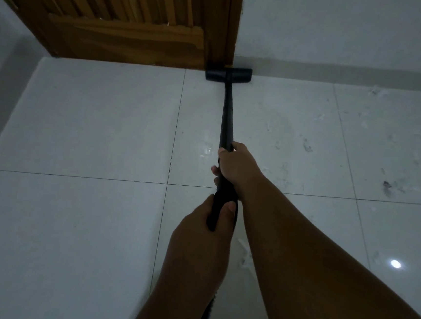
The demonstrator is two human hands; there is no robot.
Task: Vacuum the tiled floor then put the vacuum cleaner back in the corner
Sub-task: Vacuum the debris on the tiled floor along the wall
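A black vacuum wand [227, 115] runs straight ahead from my hands to its flat black floor head [228, 74], which rests on the white tiled floor [92, 128] against the base of the wall, at the door frame's foot. My right hand [234, 165] is wrapped around the wand higher up. My left hand [202, 224] grips the thicker black handle just below it. Both arms are stretched forward.
A brown wooden louvred door [119, 24] fills the upper left, with a white wall [343, 31] and skirting to its right. Dust marks and white fluff [385, 187] lie scattered over the tiles on the right. Another white wall borders the floor at the left.
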